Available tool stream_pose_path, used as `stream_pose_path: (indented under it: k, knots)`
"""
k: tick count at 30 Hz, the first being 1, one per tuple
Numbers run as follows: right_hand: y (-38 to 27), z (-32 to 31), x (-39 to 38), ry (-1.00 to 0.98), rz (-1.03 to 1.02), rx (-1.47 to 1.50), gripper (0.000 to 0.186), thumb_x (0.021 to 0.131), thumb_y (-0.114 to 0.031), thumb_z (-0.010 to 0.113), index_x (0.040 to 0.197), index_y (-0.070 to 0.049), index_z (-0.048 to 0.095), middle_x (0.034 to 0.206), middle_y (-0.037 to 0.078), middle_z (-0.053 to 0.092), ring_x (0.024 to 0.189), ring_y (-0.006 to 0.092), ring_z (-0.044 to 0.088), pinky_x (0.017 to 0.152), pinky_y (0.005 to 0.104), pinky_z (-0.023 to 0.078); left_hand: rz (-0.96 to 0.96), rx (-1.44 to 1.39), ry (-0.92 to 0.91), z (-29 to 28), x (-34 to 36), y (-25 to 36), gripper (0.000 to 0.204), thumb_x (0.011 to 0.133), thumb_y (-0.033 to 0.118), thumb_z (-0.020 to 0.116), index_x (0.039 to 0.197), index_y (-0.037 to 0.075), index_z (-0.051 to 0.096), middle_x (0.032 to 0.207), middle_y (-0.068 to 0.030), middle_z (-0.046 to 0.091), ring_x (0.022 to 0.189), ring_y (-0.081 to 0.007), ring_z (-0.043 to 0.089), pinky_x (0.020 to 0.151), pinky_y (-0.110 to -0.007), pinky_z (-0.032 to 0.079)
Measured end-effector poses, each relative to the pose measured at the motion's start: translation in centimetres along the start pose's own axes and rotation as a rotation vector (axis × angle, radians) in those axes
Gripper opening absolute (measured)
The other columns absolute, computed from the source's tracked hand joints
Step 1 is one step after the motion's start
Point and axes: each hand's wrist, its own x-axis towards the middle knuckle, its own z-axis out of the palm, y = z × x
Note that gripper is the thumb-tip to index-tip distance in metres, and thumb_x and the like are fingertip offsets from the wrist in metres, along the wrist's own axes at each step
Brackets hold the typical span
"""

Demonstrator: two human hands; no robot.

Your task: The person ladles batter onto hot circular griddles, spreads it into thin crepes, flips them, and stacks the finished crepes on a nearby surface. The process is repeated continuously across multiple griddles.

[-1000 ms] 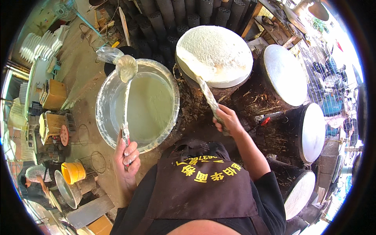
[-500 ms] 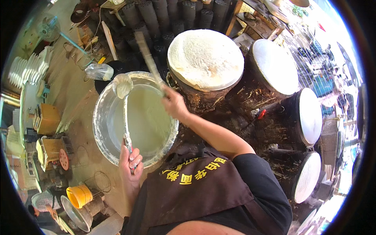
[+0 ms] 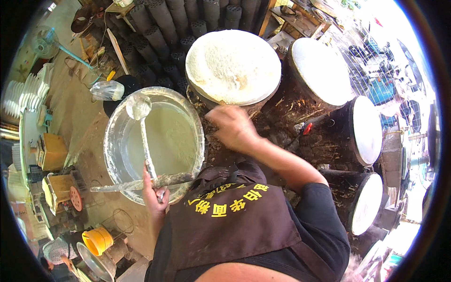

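My left hand [image 3: 154, 196] is closed round the handle of a batter-smeared ladle [image 3: 146, 145], its bowl over the far side of a large metal tub [image 3: 201, 141]. Pale, runny batter [image 3: 162, 136] fills part of the tub. A long flat scraper [image 3: 171, 179] lies crosswise at the same hand, above the tub's near rim. My right hand [image 3: 232, 124], blurred by motion, is at the near edge of a round griddle [image 3: 263, 99]; I see no tool in it, and its fingertips are unclear. A thin whitish sheet of batter [image 3: 235, 61] covers the griddle.
Several more drum-shaped stoves with white round tops, such as the nearest one [image 3: 322, 70], curve along the right. Black perforated coal cylinders [image 3: 155, 42] stack up behind. Leftward are a plastic bag [image 3: 107, 90], a fan [image 3: 45, 41] and a yellow bucket [image 3: 97, 240].
The scraper has passed from my right hand to my left, beside the ladle. My right hand has moved right, to the griddle's near edge. The view has shifted slightly.
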Motion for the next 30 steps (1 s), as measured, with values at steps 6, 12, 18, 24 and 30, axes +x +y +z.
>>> stream_pose_path:
  k: [6,12,18,24,30]
  knots:
    - [12.9,-4.1,0.0,-0.003,0.012,-0.591,0.05,0.074,0.0,0.06,0.121,-0.017,0.059,0.139,0.01,0.042,0.135,0.0327,0.032,0.109,0.0508,0.027,0.175,-0.059,0.073,2.7,-2.6,0.1,0.084,0.071,-0.012,0.046,0.149,-0.001,0.016,0.138,-0.013,0.043,0.072,-0.0068,0.047,0.067,-0.017,0.043]
    - [15.8,-6.6,5.5,0.006,-0.161,-0.341,0.005,0.076,-0.008,0.062,0.078,-0.009,0.066,0.117,0.008,0.06,0.123,0.0313,0.046,0.105,0.0469,0.033,0.184,-0.079,-0.057,1.5,-2.2,-1.5,0.049,0.094,0.019,0.047,0.142,0.011,0.037,0.089,0.0011,0.049,0.055,-0.0027,0.036,0.04,-0.015,0.026]
    - [19.3,-12.7,13.8,0.06,0.131,-0.143,0.008,0.082,-0.014,0.066,0.077,-0.007,0.066,0.078,0.005,0.066,0.082,0.0176,0.063,0.073,0.0344,0.05,0.106,-0.265,0.079,6.1,-3.6,-0.7,0.044,0.1,0.038,0.043,0.138,0.015,0.043,0.066,0.0038,0.045,0.042,-0.0032,0.033,0.028,-0.018,0.023]
    - [21.3,-18.9,21.7,0.237,0.111,-0.16,0.017,0.083,-0.024,0.068,0.082,-0.007,0.062,0.072,0.013,0.06,0.067,0.0256,0.059,0.068,0.036,0.049,0.232,-0.144,0.009,5.6,-4.9,-1.1,0.05,0.098,0.023,0.043,0.145,0.01,0.032,0.077,0.0023,0.046,0.051,-0.0031,0.033,0.036,-0.016,0.023]
    - [14.1,-22.8,24.5,0.406,-0.162,-0.4,0.018,0.083,-0.021,0.06,0.074,-0.006,0.055,0.07,0.017,0.059,0.071,0.0372,0.061,0.06,0.0462,0.045,0.453,0.063,0.145,6.0,-5.1,-2.0,0.035,0.094,0.023,0.046,0.127,0.01,0.045,0.076,0.0,0.047,0.05,-0.0045,0.034,0.036,-0.017,0.022]
